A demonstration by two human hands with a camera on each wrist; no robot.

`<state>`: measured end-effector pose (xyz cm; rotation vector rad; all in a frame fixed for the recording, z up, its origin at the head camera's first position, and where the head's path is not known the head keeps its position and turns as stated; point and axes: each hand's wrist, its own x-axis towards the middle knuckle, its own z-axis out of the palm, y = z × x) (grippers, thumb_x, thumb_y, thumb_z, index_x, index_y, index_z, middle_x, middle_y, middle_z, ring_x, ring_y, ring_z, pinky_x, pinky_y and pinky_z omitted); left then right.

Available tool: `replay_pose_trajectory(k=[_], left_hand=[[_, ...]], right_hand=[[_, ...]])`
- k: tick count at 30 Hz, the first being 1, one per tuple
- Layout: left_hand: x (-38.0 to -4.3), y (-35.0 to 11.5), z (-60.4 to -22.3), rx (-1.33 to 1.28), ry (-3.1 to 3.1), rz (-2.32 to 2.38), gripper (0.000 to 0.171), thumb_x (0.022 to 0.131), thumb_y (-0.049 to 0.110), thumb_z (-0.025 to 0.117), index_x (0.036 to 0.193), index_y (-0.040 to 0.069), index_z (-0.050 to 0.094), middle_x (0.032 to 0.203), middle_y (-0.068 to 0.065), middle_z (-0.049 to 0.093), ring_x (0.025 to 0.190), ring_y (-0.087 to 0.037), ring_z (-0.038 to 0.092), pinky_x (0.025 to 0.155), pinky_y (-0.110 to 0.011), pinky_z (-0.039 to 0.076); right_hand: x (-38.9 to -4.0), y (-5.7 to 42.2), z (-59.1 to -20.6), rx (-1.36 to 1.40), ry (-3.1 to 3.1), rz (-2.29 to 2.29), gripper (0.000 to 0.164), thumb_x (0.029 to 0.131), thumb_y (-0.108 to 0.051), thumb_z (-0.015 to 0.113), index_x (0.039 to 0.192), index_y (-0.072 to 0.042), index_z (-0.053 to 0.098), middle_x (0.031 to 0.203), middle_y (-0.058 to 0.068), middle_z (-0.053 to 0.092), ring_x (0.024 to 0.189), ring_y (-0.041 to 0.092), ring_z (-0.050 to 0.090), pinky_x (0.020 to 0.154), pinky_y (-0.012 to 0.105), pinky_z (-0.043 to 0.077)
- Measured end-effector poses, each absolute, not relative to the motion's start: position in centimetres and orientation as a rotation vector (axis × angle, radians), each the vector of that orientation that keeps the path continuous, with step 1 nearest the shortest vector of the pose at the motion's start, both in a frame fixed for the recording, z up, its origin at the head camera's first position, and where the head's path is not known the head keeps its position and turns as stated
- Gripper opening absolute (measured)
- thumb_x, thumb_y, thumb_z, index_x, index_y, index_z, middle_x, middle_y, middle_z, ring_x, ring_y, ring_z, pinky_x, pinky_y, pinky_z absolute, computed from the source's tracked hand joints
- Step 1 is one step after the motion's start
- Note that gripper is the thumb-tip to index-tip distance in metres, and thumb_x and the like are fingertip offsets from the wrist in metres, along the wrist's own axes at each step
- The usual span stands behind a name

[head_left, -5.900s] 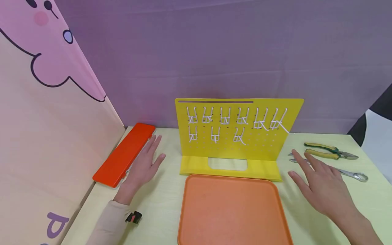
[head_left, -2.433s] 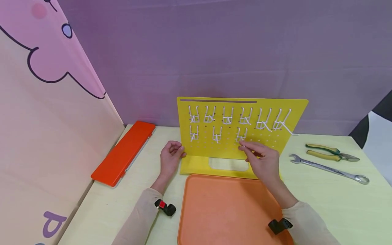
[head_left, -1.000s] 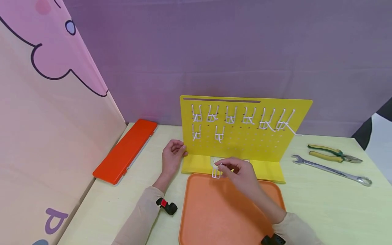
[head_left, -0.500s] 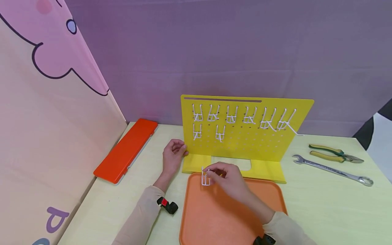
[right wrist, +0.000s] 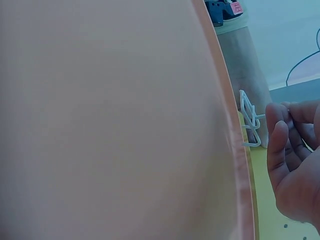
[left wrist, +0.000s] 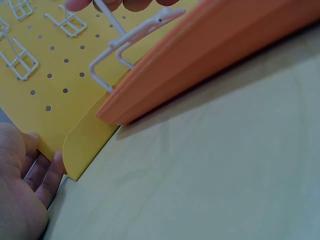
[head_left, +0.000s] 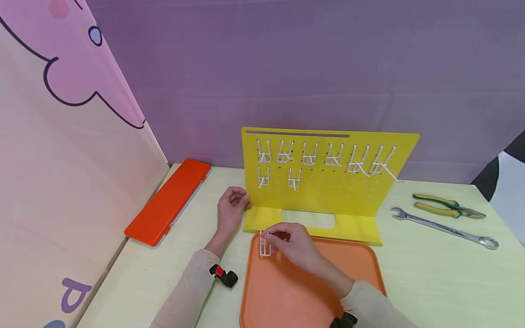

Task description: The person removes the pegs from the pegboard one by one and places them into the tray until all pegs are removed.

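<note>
A yellow pegboard point(head_left: 320, 196) stands upright on its foot, with white wire hooks in two rows. My left hand point(head_left: 230, 212) grips its left edge near the bottom; the left wrist view shows the thumb and fingers point(left wrist: 47, 180) at that edge. My right hand point(head_left: 297, 246) pinches a loose white wire hook point(head_left: 265, 253) by its prong, its square frame hanging down. This hook is low over the back left corner of the orange tray point(head_left: 299, 291). In the right wrist view the hook point(right wrist: 251, 120) appears just past the tray rim point(right wrist: 227, 105).
On the left lies a long red case point(head_left: 169, 202) along the wall. To the right of the board are a combination wrench point(head_left: 445, 228) and pliers point(head_left: 449, 206) with yellow-green handles. A purple cloth point(head_left: 320, 68) hangs behind the table.
My left hand went from beside the red case to the board's edge. My right hand took a hook off the lower row and carried it down and left over the tray.
</note>
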<state>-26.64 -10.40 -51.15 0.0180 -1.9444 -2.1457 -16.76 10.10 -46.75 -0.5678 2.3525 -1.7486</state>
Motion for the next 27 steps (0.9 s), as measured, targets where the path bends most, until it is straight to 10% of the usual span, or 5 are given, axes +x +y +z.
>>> replay_pose_trajectory(k=[27], left_hand=[[-26.7,-10.4,-51.2,0.0,-1.918,-2.161,0.011,0.103,-0.009,0.073,0.109,-0.003,0.067,0.097,-0.016,0.072,0.083,-0.026,0.071,0.074,-0.029,0.07]], right_hand=[[-17.0,8.8,-47.1,-0.551,2.254,-1.713,0.017,0.105,-0.008,0.077,0.114,0.006,0.082,0.091,0.022,0.078,0.068,0.021,0.069,0.051,0.022,0.052]])
